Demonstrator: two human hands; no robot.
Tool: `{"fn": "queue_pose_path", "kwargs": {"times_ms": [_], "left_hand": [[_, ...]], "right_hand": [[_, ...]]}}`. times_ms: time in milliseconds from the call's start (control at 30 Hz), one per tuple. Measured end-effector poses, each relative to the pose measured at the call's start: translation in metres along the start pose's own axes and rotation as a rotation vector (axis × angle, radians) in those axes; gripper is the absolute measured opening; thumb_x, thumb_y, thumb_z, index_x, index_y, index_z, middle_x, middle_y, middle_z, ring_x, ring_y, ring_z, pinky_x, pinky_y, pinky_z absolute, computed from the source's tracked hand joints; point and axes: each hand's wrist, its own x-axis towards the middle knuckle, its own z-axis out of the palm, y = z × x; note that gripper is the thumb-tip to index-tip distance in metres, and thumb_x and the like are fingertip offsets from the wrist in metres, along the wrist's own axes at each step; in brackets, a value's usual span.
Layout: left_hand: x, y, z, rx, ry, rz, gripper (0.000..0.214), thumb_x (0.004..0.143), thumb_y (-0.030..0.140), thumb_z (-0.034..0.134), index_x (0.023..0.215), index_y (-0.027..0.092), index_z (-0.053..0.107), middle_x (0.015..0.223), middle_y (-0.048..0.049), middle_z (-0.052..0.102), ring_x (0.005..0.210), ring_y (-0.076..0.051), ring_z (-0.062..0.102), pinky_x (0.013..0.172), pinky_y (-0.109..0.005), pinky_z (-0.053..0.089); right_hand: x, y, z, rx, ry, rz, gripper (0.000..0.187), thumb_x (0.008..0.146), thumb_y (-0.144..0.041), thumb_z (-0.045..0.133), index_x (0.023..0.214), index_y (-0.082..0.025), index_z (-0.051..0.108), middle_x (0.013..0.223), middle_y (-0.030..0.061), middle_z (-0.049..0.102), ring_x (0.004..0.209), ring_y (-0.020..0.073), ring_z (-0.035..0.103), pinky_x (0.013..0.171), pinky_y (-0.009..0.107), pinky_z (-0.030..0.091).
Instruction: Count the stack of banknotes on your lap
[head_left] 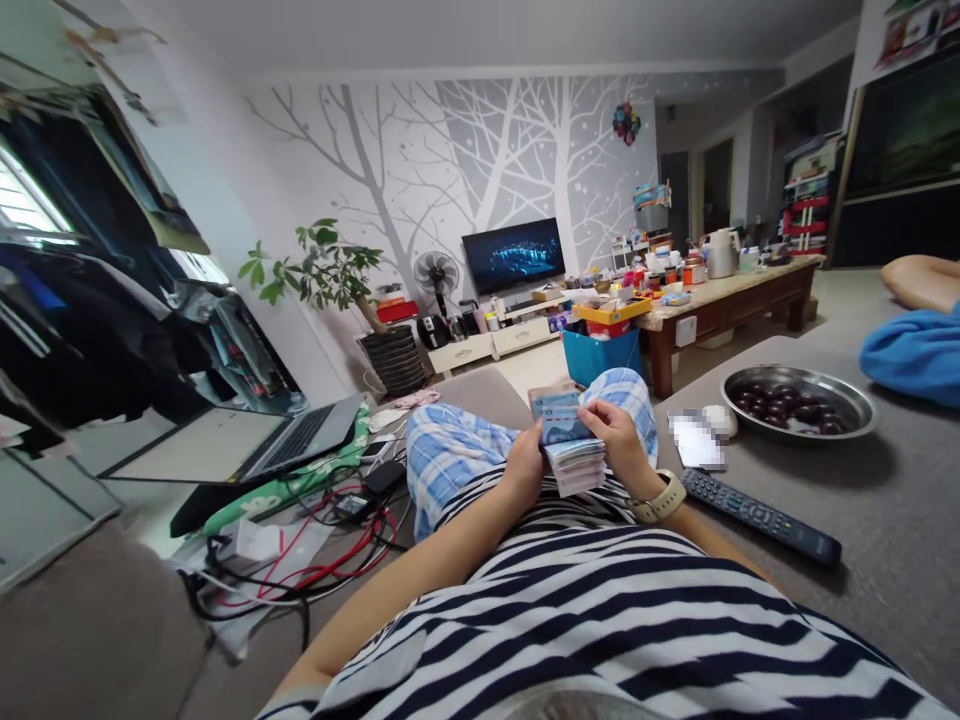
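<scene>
Both my hands hold a thick stack of banknotes (571, 452) above my lap, over blue checked trousers and a striped shirt. My left hand (523, 464) grips the stack from the left side, fingers closed around it. My right hand (621, 440), with a pale watch at the wrist, closes on the right edge, its thumb and fingers pinching the top blue note.
On the grey sofa to my right lie a black remote control (761, 516), a metal bowl of dark plums (799, 401) and a blue cloth (915, 355). An open laptop (247, 445) and tangled cables (315, 555) lie at left. Ahead stand a cluttered wooden table (731, 295) and a television (514, 254).
</scene>
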Motion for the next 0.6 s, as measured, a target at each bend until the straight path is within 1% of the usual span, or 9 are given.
{"fn": "queue_pose_path", "kwargs": {"times_ms": [133, 267, 433, 533, 600], "left_hand": [[0.001, 0.001, 0.001, -0.02, 0.015, -0.052, 0.023, 0.077, 0.041, 0.065, 0.065, 0.022, 0.071, 0.074, -0.0066, 0.076, 0.093, -0.031, 0.069, 0.079, -0.038, 0.054], [0.007, -0.01, 0.002, -0.088, 0.008, -0.066, 0.022, 0.077, 0.036, 0.066, 0.06, 0.023, 0.068, 0.071, -0.0065, 0.074, 0.095, -0.031, 0.069, 0.084, -0.038, 0.054], [0.007, -0.025, 0.002, -0.196, 0.018, -0.148, 0.012, 0.068, 0.03, 0.071, 0.067, 0.018, 0.07, 0.073, -0.0065, 0.075, 0.094, -0.031, 0.07, 0.087, -0.041, 0.055], [0.002, -0.026, 0.001, -0.247, 0.014, -0.193, 0.015, 0.065, 0.03, 0.074, 0.071, 0.016, 0.07, 0.074, -0.0071, 0.076, 0.094, -0.032, 0.071, 0.087, -0.043, 0.056], [-0.001, -0.025, -0.001, -0.265, 0.009, -0.216, 0.019, 0.065, 0.03, 0.075, 0.075, 0.015, 0.071, 0.077, -0.0079, 0.076, 0.092, -0.032, 0.072, 0.087, -0.044, 0.056]], "right_hand": [[-0.002, 0.002, 0.0, 0.072, 0.009, 0.013, 0.036, 0.076, -0.054, 0.071, 0.067, -0.02, 0.061, 0.06, -0.0026, 0.051, 0.058, 0.0135, 0.041, 0.054, 0.028, 0.034], [-0.01, 0.004, -0.007, 0.101, 0.009, 0.046, 0.036, 0.077, -0.054, 0.07, 0.069, -0.02, 0.06, 0.06, -0.0034, 0.05, 0.057, 0.0127, 0.041, 0.054, 0.027, 0.035], [-0.023, 0.007, -0.016, 0.016, -0.007, 0.061, 0.034, 0.08, -0.053, 0.068, 0.071, -0.021, 0.061, 0.061, -0.0031, 0.051, 0.057, 0.0127, 0.042, 0.053, 0.027, 0.035], [-0.028, 0.008, -0.016, 0.012, -0.023, 0.082, 0.033, 0.081, -0.052, 0.068, 0.07, -0.021, 0.061, 0.058, -0.0039, 0.048, 0.053, 0.0124, 0.04, 0.049, 0.027, 0.032], [-0.03, 0.008, -0.015, 0.021, -0.021, 0.076, 0.035, 0.085, -0.053, 0.064, 0.07, -0.021, 0.061, 0.055, -0.0036, 0.049, 0.051, 0.0127, 0.042, 0.049, 0.027, 0.032]]}}
